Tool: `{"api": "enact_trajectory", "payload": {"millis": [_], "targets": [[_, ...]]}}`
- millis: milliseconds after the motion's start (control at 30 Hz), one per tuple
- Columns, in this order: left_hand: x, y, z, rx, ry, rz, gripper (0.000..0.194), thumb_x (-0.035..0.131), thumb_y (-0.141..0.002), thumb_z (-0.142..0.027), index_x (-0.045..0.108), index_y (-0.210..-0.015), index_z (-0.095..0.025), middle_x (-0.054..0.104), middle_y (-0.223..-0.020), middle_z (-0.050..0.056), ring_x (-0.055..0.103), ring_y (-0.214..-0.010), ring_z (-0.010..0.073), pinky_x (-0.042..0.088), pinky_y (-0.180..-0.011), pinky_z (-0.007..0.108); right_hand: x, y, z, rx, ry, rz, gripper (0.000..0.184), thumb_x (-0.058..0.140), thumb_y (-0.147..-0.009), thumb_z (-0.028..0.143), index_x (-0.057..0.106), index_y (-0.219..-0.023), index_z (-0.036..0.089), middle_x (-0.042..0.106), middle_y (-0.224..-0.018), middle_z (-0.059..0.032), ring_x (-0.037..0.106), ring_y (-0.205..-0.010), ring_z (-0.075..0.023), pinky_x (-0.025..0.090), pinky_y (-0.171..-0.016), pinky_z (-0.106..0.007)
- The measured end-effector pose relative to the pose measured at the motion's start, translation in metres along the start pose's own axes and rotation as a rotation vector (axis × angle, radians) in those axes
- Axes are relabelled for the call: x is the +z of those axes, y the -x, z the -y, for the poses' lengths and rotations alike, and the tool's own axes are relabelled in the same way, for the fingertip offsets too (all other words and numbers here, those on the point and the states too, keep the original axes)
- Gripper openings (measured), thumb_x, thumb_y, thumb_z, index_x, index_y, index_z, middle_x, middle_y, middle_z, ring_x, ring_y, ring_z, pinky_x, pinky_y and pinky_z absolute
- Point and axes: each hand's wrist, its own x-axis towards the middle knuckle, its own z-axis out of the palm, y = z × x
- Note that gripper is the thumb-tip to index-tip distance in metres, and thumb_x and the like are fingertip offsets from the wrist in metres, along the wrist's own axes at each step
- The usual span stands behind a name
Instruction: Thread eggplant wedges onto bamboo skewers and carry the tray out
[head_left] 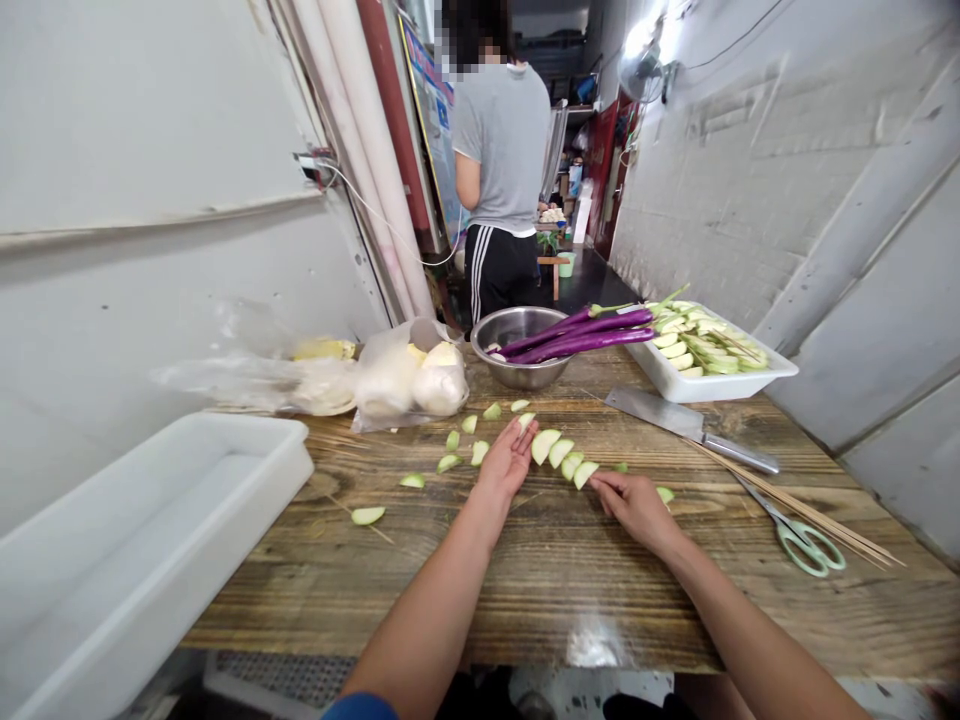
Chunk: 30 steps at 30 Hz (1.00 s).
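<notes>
A short row of pale green eggplant slices (564, 452) lies on the wooden table (525, 570). My left hand (510, 458) rests palm up at the row's left end, fingers stretched out and touching the first slice. My right hand (634, 500) lies at the row's right end, fingers curled loosely against the last slice. More loose slices (461, 442) are scattered to the left of my hands.
A steel bowl (517, 345) holds long purple eggplants (581, 335). A white tray (709, 375) carries skewered slices. A cleaver (686, 425), green scissors (806, 540) and bamboo skewers (795, 505) lie right. A plastic bag (409, 380) and white tub (135, 540) sit left. A person (499, 170) stands behind.
</notes>
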Motion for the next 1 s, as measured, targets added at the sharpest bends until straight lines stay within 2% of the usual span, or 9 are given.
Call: {"api": "enact_trajectory", "payload": {"millis": [367, 533, 700, 1000], "targets": [[-0.0018, -0.0021, 0.0018, 0.017, -0.014, 0.014, 0.015, 0.049, -0.082, -0.005, 0.056, -0.096, -0.009, 0.069, -0.08, 0.01, 0.068, -0.079, 0.0159, 0.054, -0.076, 0.024, 0.0006, 0.0002, -0.003, -0.014, 0.014, 0.007, 0.039, 0.038, -0.086, 0.039, 0.069, -0.085, 0.015, 0.055, -0.052, 0.0011, 0.044, -0.048, -0.0121, 0.036, -0.053, -0.023], [0.0, 0.0, 0.0012, 0.013, -0.013, -0.003, 0.019, 0.05, -0.082, -0.005, 0.055, -0.101, -0.008, 0.068, -0.09, 0.015, 0.066, -0.086, 0.0181, 0.053, -0.08, 0.027, 0.002, -0.001, -0.0068, -0.016, 0.016, 0.001, 0.038, 0.039, -0.085, 0.038, 0.069, -0.091, 0.015, 0.054, -0.051, 0.001, 0.044, -0.048, -0.0126, 0.036, -0.052, -0.023], [0.0002, 0.0001, 0.0018, 0.017, -0.027, -0.002, 0.023, 0.051, -0.082, -0.006, 0.055, -0.105, -0.008, 0.067, -0.099, 0.016, 0.065, -0.092, 0.0187, 0.052, -0.084, 0.027, 0.0028, -0.0007, -0.0083, -0.025, 0.009, 0.007, 0.038, 0.039, -0.086, 0.039, 0.069, -0.089, 0.016, 0.052, -0.051, 0.0013, 0.044, -0.048, -0.0123, 0.035, -0.052, -0.023], [-0.0045, -0.005, 0.0043, 0.007, -0.03, 0.018, 0.023, 0.052, -0.08, -0.005, 0.056, -0.103, -0.009, 0.069, -0.091, 0.013, 0.066, -0.087, 0.0172, 0.052, -0.082, 0.026, 0.0008, 0.0002, -0.0061, -0.006, -0.011, 0.029, 0.038, 0.038, -0.086, 0.04, 0.068, -0.086, 0.016, 0.048, -0.049, 0.0025, 0.041, -0.047, -0.0117, 0.033, -0.05, -0.022]]}}
